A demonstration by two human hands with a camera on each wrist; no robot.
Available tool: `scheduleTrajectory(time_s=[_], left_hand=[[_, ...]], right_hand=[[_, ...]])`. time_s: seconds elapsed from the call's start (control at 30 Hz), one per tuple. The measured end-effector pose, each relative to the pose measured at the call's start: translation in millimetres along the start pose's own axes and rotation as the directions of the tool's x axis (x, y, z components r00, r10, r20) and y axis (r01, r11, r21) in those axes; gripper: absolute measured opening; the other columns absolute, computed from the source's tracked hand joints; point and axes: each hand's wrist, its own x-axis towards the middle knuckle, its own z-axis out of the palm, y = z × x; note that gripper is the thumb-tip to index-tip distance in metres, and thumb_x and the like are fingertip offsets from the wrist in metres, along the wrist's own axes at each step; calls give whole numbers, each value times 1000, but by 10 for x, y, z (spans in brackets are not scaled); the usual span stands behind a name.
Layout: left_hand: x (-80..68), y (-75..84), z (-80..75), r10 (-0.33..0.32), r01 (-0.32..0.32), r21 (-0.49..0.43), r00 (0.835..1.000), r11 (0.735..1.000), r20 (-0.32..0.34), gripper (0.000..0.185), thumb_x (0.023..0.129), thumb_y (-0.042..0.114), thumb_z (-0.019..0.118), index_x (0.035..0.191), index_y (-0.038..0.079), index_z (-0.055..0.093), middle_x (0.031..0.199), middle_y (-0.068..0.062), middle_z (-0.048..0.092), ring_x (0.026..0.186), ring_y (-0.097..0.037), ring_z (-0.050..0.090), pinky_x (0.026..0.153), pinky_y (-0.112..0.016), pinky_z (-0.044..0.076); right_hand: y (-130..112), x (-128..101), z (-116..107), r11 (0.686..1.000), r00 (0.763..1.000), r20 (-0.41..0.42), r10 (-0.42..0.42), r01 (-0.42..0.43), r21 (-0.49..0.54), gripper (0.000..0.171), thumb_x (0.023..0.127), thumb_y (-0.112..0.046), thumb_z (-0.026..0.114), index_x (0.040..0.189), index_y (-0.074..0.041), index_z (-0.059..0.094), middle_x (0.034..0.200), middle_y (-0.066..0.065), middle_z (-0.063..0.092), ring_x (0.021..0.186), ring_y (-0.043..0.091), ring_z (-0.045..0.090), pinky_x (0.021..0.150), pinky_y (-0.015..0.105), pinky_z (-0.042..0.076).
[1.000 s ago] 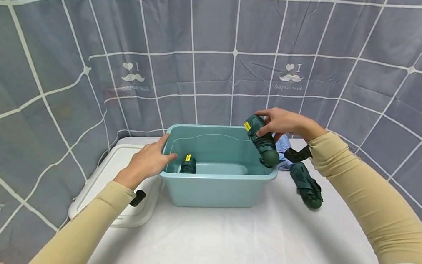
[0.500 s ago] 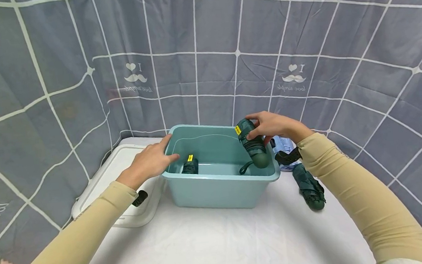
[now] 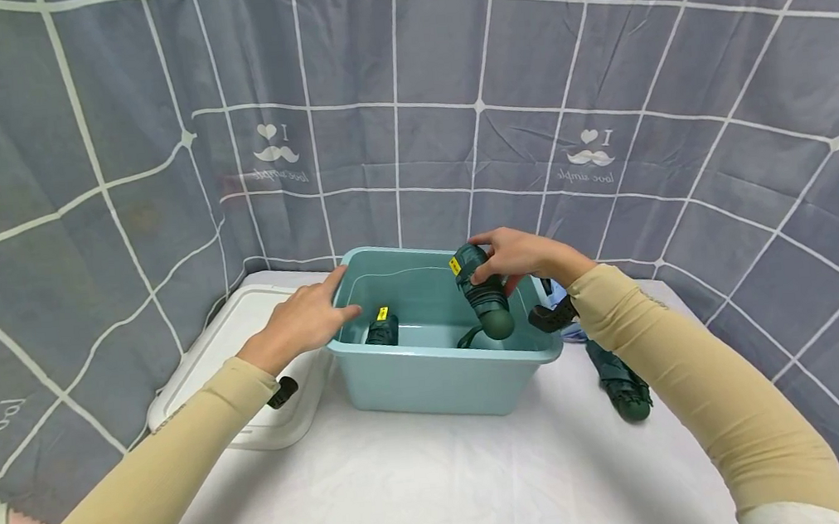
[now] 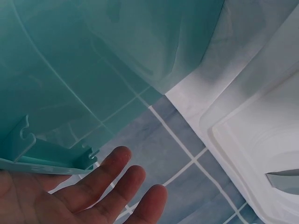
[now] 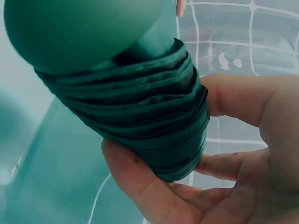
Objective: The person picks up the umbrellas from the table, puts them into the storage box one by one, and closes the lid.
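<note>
My right hand (image 3: 524, 254) grips a folded dark green umbrella (image 3: 484, 294) with a yellow tag, tilted inside the mouth of a teal plastic bin (image 3: 430, 382). In the right wrist view, thumb and fingers wrap the pleated fabric of the umbrella (image 5: 140, 116), its rounded end toward the camera. A second green umbrella (image 3: 383, 330) with a yellow tag stands at the bin's left end, its lower part hidden by the front wall. My left hand (image 3: 308, 317) rests at the bin's left rim; the left wrist view shows its fingers (image 4: 124, 186) extended outside the wall.
Right of the bin, another folded green umbrella (image 3: 621, 382) lies on the white cloth (image 3: 424, 486). A light blue bundle (image 3: 557, 291) sits behind it, mostly hidden by my right wrist. A white lid (image 3: 212, 372) lies left of the bin. Grey checked curtain (image 3: 432, 153) surrounds the table.
My right hand has carried the umbrella leftward and slightly down, from over the bin's right rim to inside its mouth. The left hand stays at the left rim.
</note>
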Motion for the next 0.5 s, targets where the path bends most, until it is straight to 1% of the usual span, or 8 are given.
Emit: scheduleTrajectory(time_s=[0.13, 0.27, 0.5], left_hand=[[-1, 4, 5, 0, 0, -4, 1000, 1000, -4, 86, 95, 53, 53, 164, 18, 15, 151, -23, 48, 137, -43, 48, 94, -67, 45], [1, -5, 9, -1, 1, -2, 1000, 1000, -3, 85, 95, 53, 53, 163, 18, 15, 150, -23, 49, 136, -43, 49, 94, -67, 45], [0, -14, 7, 0, 0, -3, 1000, 1000, -4, 85, 95, 53, 53, 164, 18, 15, 151, -22, 48, 135, -43, 49, 93, -66, 46]], right_hand=[[-27, 65, 47, 1000, 1000, 10, 7, -7, 8, 87, 90, -15, 70, 161, -10, 22, 139, 26, 55, 105, 31, 68, 72, 41, 61], [-47, 140, 91, 1000, 1000, 26, 11, -11, 12, 87, 89, -15, 71, 161, -10, 23, 136, 25, 56, 105, 29, 67, 71, 42, 61], [-105, 256, 176, 1000, 999, 49, 24, -24, 0, 87, 88, -16, 72, 161, -8, 23, 137, 23, 55, 104, 27, 67, 70, 38, 61]])
